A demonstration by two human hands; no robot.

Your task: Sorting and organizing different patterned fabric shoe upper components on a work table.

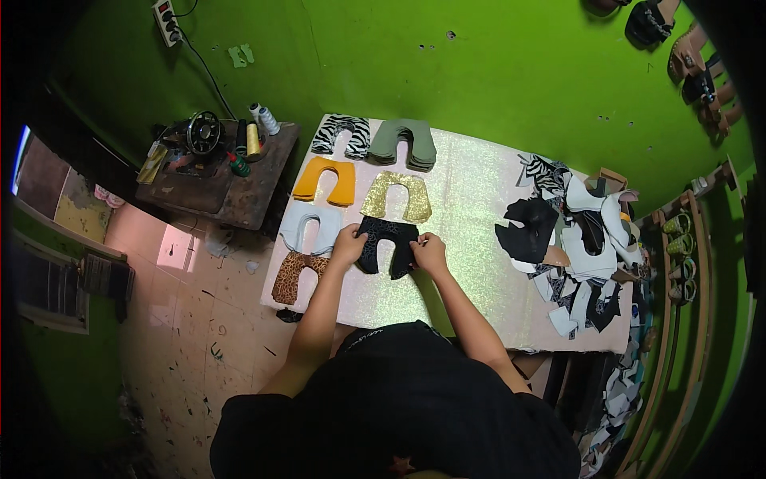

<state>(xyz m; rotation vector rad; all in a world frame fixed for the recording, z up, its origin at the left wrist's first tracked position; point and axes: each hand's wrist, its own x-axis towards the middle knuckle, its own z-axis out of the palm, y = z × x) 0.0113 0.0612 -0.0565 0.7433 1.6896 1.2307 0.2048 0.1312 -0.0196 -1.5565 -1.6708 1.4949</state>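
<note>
Black patterned U-shaped shoe-upper pieces (388, 227) lie on the pale glittery table cover, their opening toward me. My left hand (348, 245) is closed on their left edge, and my right hand (429, 253) pinches the right edge. Just beyond sits a gold glitter U-shaped stack (416, 207). To the left of my left hand are white U-shaped pieces (292, 231) and, nearer me, leopard-print ones (286, 281). Farther back lie an orange stack (303, 188), a zebra-print stack (324, 139) and a grey-green stack (384, 145).
Material scraps (590, 251) are heaped at the table's right end, with a black piece (528, 227) at their edge. On the left, a sewing machine (203, 132) and thread spools (253, 140) stand on a dark wooden table (231, 191). A rack with green sandals (680, 245) stands at the right wall.
</note>
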